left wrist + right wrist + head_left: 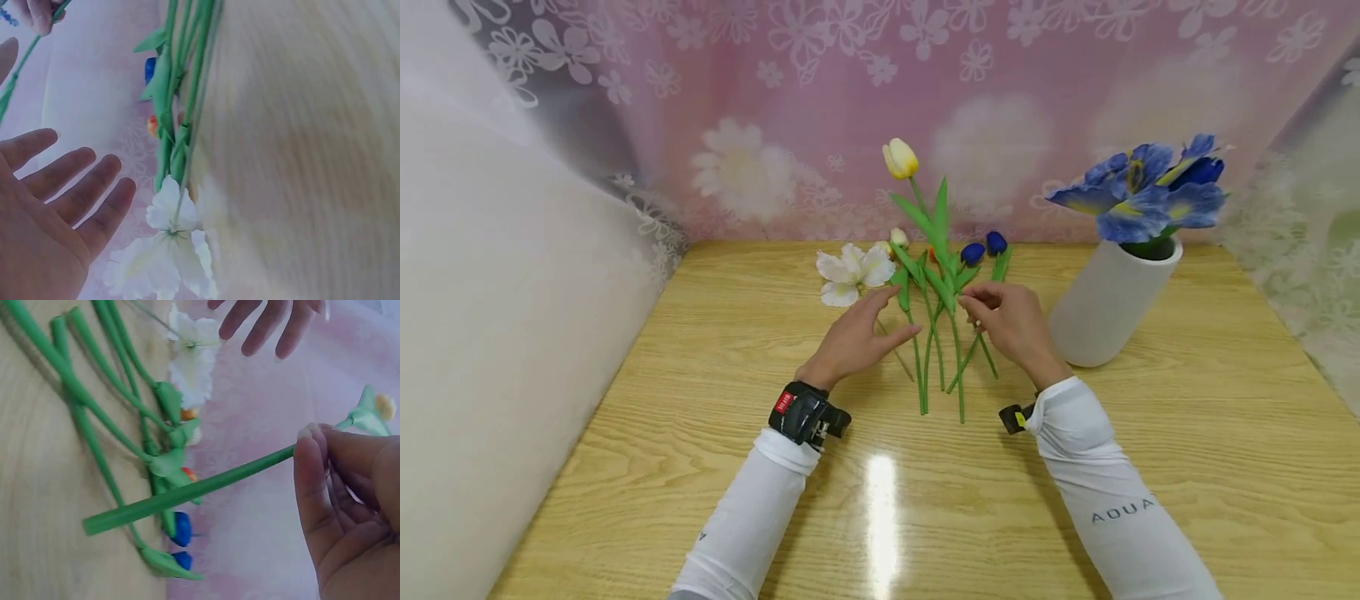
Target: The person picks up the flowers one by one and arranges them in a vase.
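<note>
"Where's the white-and-yellow artificial tulip [941, 229]?"
"Above the wood-grain desk [700, 350], its green stem [187, 492] pinched by the right hand [1009, 321]; the left hand [853, 337] is spread, holding nothing."
"Risk?"
"One small pinch could let it twirl; dipping could snag the slim green stems [100, 412] beneath."

"What is worn?"
"White sleeves [745, 517], the right one bearing dark capital letters [1122, 510]"
"Anything more?"
"On the left, a black wrist mount [805, 421] with a red label [784, 403]; on the right, another black piece [1010, 421] with a yellow mark [1020, 420]"
</note>
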`<state>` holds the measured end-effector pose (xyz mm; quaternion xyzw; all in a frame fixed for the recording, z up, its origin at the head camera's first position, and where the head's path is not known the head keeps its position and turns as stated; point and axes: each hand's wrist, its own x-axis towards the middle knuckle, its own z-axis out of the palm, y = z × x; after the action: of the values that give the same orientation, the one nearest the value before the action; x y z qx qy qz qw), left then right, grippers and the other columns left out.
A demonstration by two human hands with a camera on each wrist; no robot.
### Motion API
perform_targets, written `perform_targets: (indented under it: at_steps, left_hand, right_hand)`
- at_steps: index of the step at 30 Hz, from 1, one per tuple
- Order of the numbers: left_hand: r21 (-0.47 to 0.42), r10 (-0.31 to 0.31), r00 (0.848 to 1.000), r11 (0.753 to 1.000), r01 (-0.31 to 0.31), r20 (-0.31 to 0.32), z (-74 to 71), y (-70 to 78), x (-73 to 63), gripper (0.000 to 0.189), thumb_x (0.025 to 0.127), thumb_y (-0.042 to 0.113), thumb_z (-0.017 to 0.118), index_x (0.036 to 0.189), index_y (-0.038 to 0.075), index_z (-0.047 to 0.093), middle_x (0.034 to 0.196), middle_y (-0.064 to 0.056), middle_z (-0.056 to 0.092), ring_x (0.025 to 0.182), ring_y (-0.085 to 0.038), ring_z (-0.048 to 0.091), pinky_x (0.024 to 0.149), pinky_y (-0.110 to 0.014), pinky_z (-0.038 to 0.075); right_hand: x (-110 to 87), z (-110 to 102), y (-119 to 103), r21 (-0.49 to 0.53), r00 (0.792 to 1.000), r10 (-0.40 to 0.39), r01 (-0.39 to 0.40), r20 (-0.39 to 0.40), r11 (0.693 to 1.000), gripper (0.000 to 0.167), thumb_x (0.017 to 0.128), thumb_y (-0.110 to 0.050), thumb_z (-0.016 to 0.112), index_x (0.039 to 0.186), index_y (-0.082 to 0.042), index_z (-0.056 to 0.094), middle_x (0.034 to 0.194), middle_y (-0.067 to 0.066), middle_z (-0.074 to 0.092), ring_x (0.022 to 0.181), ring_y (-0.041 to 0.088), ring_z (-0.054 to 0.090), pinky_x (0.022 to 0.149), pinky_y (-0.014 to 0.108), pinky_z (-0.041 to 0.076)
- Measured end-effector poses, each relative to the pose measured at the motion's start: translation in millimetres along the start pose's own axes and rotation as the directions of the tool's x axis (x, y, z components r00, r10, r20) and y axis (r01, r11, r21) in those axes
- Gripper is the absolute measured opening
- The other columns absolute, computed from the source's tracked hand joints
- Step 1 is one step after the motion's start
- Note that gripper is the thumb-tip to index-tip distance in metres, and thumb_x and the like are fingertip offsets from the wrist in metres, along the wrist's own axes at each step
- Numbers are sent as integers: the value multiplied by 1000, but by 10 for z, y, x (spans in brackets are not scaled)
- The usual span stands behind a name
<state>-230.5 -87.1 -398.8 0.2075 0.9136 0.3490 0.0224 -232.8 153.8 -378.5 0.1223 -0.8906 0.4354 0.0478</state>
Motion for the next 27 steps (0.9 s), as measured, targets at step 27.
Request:
perform_targets:
  at_steps: [27]
  left_hand:
    - [-26,149,987,988,-151,-65,-133,323,89,75,90,64,49,151,26,28,151,0,31,125,-20,43,96,-43,42]
  right_hand:
    - [-157,-565,-378,-79,852,-364,362,-377,929,16,91,-9,66,101,0,73,90,8,66,74,13,62,65,14,49]
